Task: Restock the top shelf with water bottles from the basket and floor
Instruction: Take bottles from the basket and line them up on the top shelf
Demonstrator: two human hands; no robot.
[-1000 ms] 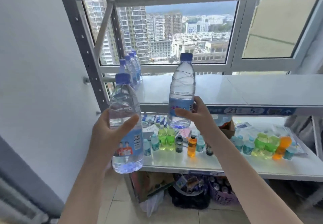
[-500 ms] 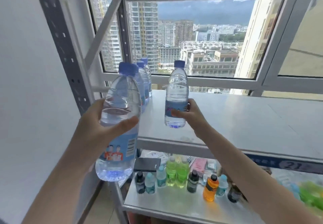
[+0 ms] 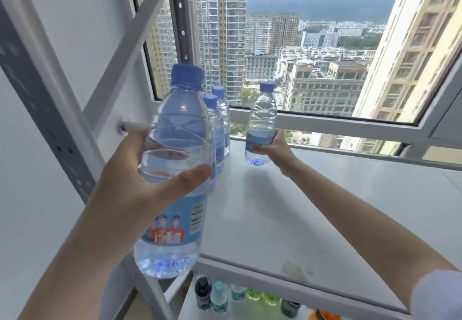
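Your right hand (image 3: 273, 148) is now gripping its water bottle (image 3: 261, 126) far back over the top shelf (image 3: 325, 214), nearly placed; your left hand (image 3: 140, 184) is clasping another bottle (image 3: 175, 177) at the shelf's front.

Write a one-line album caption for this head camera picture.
Two hands lift water bottles: right hand reaching one over the top shelf, left hand holding another.

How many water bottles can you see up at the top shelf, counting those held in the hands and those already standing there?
Held in the left hand: 1 water bottle
Held in the right hand: 1 water bottle
Standing on the top shelf: 2 visible, near one, far one; the held bottle may hide more
Total: 4
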